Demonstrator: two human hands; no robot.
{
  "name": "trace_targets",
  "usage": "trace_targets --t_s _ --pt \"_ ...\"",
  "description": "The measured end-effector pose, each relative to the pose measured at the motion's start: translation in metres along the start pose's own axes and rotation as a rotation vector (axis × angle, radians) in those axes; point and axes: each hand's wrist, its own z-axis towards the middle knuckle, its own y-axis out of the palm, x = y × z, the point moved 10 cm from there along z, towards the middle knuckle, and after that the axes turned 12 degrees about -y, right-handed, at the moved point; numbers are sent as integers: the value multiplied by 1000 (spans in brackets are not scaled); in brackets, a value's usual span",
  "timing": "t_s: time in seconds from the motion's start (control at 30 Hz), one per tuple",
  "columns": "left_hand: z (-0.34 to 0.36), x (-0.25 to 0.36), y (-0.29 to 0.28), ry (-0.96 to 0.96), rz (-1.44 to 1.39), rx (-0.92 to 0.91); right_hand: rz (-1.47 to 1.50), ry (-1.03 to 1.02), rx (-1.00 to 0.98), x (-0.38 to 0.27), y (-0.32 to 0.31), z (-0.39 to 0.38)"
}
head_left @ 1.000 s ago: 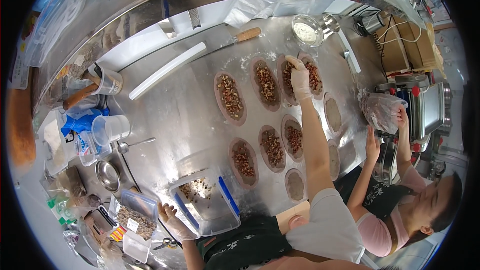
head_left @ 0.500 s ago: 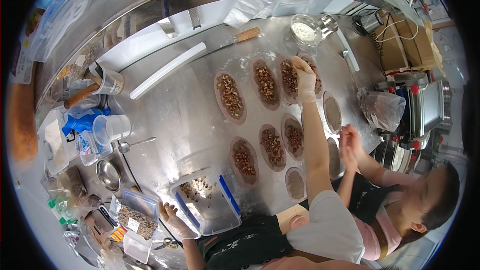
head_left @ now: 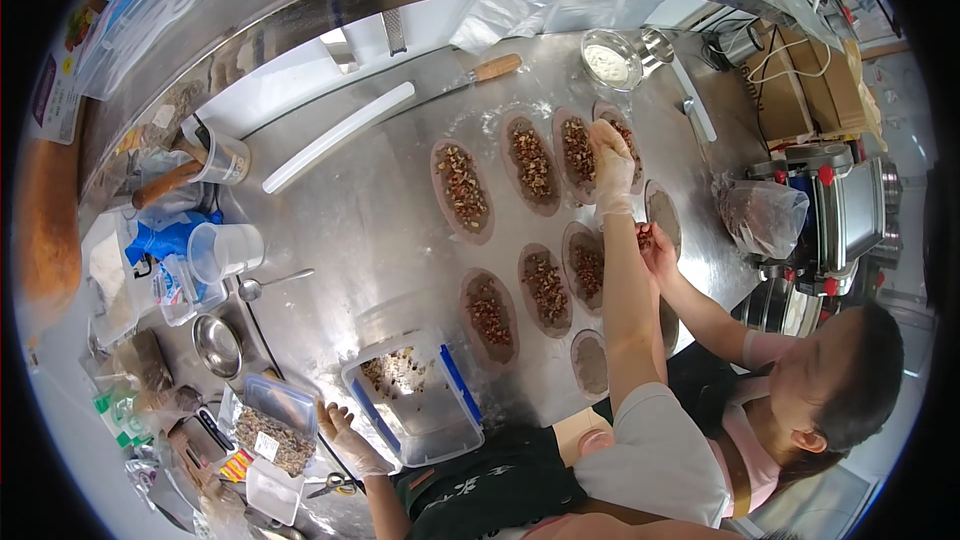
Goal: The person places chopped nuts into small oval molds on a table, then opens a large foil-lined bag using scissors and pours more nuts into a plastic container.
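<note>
My right hand [head_left: 613, 162] in a clear glove is over the far dough ovals, its fingers drawn together; whatever they hold is hidden. Beneath it lies a brown dough oval [head_left: 576, 145] topped with chopped nuts and reddish bits, and another topped oval [head_left: 626, 132] shows just to its right. Several more topped ovals lie in two rows, among them the leftmost far one [head_left: 462, 190] and a near one [head_left: 489, 318]. My left hand [head_left: 352, 442], also gloved, rests open with fingers apart by a clear plastic box [head_left: 432, 452] holding some chopped nuts.
A co-worker's hand [head_left: 657, 258] holds reddish bits beside a bare dough oval [head_left: 663, 215]. A knife [head_left: 497, 67], a white bar [head_left: 340, 138] and a bowl of flour [head_left: 610, 62] lie at the back. Left are a plastic tub [head_left: 222, 252], a spoon [head_left: 252, 289] and a nut bag [head_left: 270, 437].
My right hand has shifted slightly down over the same far ovals. The co-worker's hands have moved left and up toward my forearm, reddish bits now showing in one. My left hand stays put.
</note>
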Motion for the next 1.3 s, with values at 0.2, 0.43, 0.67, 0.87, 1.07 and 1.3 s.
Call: trace_targets --t_s 0.2,0.43,0.67,0.87,1.07,1.3 --pt "-7 4 6 -13 -1 1 34 156 189 -3 -44 -30" --pt "-11 5 16 -10 -9 -69 -889 77 182 -12 -58 -102" --pt "-9 3 10 -31 2 -60 -1403 -134 212 -35 -34 -115" --pt "-6 0 10 -20 4 -62 -1278 -139 126 -32 -37 -89" --pt "-8 4 15 -16 4 -68 -1167 -96 14 -23 -43 -59" --pt "-9 5 12 -34 -10 -45 -812 -11 83 -22 -31 -56"
